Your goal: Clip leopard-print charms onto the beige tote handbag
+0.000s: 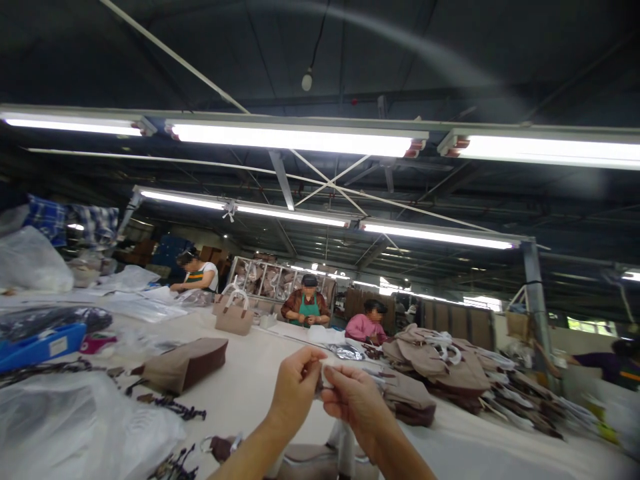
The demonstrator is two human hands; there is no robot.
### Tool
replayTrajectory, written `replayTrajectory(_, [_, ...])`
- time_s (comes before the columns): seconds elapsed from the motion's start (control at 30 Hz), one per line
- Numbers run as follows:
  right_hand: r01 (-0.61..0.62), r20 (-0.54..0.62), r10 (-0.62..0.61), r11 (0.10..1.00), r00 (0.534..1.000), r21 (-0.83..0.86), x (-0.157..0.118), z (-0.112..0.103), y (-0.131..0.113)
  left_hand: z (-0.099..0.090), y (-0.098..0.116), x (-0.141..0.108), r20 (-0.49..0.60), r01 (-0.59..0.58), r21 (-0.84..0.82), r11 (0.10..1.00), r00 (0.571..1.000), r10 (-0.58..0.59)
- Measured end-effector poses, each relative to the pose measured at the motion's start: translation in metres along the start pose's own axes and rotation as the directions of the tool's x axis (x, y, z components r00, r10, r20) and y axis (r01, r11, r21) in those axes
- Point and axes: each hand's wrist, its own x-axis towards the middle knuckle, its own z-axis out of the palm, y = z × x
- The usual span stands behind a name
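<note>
My left hand (pixel 296 387) and my right hand (pixel 353 395) meet over the table, fingertips pinched close together. Between them shows a small pale piece, too small to name; both hands seem closed on it. Right below my wrists lies a taupe handbag (pixel 320 461), partly hidden by my forearms and cut off by the lower edge. Its handle looks wrapped in pale material. Left of it, a dark brown tag with a metal ring (pixel 218 448) rests on the table.
A large pile of taupe bags (pixel 435 363) covers the right side. On the left are a brown-bottomed bag (pixel 187 363), clear plastic (pixel 85 427), dark straps (pixel 175 407) and a blue tray (pixel 45 347). An upright handbag (pixel 234 315) stands farther back. Several people sit across the table.
</note>
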Motion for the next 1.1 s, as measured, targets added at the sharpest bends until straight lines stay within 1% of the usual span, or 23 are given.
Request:
replayTrajectory(0.17, [-0.003,-0.005,0.003,1.000,1.000,0.029,-0.003,0.001,-0.005,-0.004,0.006,-0.006,0.014,-0.112,0.120,0.986,0.994,0.111])
replayTrajectory(0.27, [0.031,-0.007,-0.031,0.998,0.999,0.055,-0.004,0.001,-0.005,-0.006,0.007,-0.008,0.044,-0.163,0.136,0.977,0.986,0.158])
replayTrajectory(0.33, [0.041,0.006,-0.042,0.997,0.999,0.067,-0.004,0.001,-0.004,-0.006,0.006,-0.008,0.032,-0.152,0.112,0.982,0.988,0.149])
replayTrajectory(0.47, [0.020,0.021,-0.021,0.997,1.000,0.074,-0.004,0.004,0.000,-0.006,0.004,-0.008,-0.022,-0.105,0.067,0.992,0.994,0.106])
replayTrajectory(0.63, [0.032,-0.010,-0.032,0.993,0.999,0.117,-0.003,0.005,0.004,-0.007,0.007,-0.011,-0.036,-0.153,0.106,0.983,0.987,0.157])
replayTrajectory(0.73, [0.023,-0.009,-0.022,0.994,1.000,0.110,-0.004,0.006,0.004,-0.006,0.005,-0.012,-0.056,-0.092,0.065,0.994,0.994,0.096])
replayTrajectory(0.83, [0.036,-0.035,-0.033,0.995,0.999,0.095,-0.004,0.007,0.003,-0.004,0.003,-0.010,-0.072,-0.051,0.027,0.998,0.996,0.053])
replayTrajectory(0.97, [0.047,-0.054,-0.044,0.997,0.998,0.067,0.001,0.008,0.007,-0.002,0.003,-0.010,-0.107,-0.075,0.043,0.996,0.991,0.080])
replayTrajectory(1.1, [0.080,-0.130,-0.071,0.995,0.989,0.063,0.010,0.012,0.018,-0.003,0.005,-0.014,-0.097,-0.129,0.108,0.986,0.985,0.140])
